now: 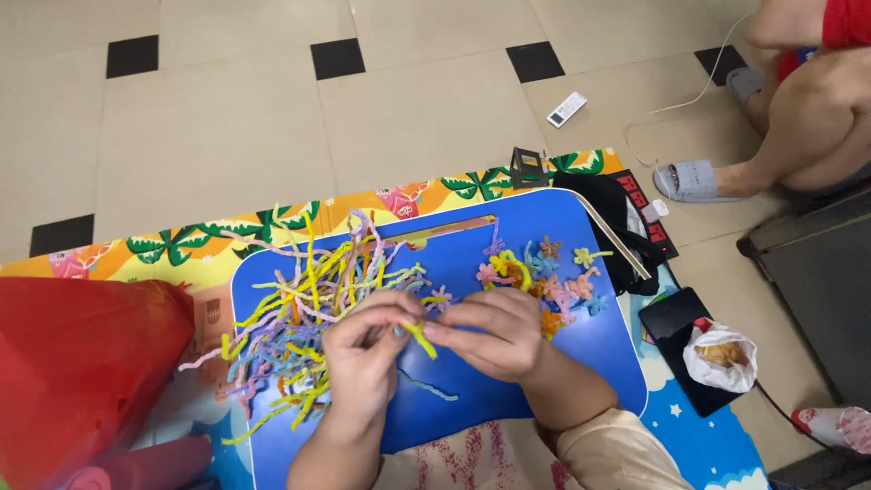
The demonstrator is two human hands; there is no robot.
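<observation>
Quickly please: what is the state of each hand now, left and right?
Left hand: closed, pinching one end of the yellow pipe cleaner.
Right hand: closed, pinching the other end of the same pipe cleaner.

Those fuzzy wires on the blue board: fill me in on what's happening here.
A person's left hand and right hand pinch a short yellow pipe cleaner between their fingertips over a blue board. A loose pile of pipe cleaners in yellow, pink and blue lies to the left, and small twisted flower shapes sit to the right. Another person sits on the tiled floor beyond, wearing grey slippers.
</observation>
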